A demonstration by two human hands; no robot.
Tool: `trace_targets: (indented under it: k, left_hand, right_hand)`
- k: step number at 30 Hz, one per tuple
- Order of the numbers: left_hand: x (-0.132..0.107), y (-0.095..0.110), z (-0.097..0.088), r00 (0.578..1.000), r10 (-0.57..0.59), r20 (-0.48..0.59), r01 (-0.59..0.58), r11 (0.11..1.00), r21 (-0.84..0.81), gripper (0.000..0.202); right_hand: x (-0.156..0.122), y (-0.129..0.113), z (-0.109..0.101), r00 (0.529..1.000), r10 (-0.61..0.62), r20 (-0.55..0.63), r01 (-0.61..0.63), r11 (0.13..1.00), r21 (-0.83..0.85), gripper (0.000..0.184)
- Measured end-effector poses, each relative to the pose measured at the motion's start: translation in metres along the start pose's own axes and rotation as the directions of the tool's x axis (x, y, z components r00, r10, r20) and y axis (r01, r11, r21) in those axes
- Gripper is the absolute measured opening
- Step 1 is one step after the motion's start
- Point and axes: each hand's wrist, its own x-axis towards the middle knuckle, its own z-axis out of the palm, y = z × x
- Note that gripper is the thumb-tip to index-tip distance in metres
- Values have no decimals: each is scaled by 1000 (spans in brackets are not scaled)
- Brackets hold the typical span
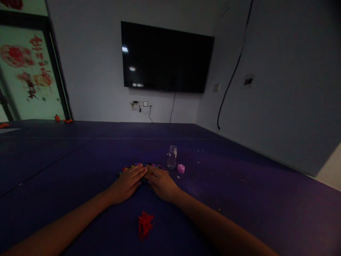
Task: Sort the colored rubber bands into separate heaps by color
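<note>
A low heap of multicoloured bands [139,164], which look like small rubber bands, lies on the purple surface in the middle of the view. Across its left part rests my left hand [128,182], fingers stretched out flat. My right hand [163,183] covers the right part, also with extended fingers, and the fingertips of both hands meet over the heap. Much of the heap is hidden beneath them. Closer to me, between my forearms, sits a small tangle of red bands [145,224]. Just beyond my right hand, a clear bottle [172,158] stands upright without a cap, beside a pink cap [181,168].
The purple surface [80,153] reaches back to the wall. Small white scraps [198,162] lie to the right of the bottle. A black television [167,58] hangs above sockets [145,104], and a dark cable [230,81] runs down the right wall. Orange objects [68,121] sit near the door.
</note>
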Motion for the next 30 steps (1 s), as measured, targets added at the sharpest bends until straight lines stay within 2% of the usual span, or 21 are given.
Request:
trace_targets:
  k: [13,24,30]
  left_hand:
    - [0,-3,2,1000,-6,19,6,1000,2,50]
    - [0,-1,1,997,-76,-9,76,997,-7,54]
    - [0,-2,1,998,-57,-2,56,998,-16,53]
  right_hand:
    - [2,-2,-1,998,-46,31,46,999,-1,40]
    - [1,0,1,997,-73,-21,73,997,-5,39]
    - [0,-1,1,997,-68,-48,66,997,-31,39]
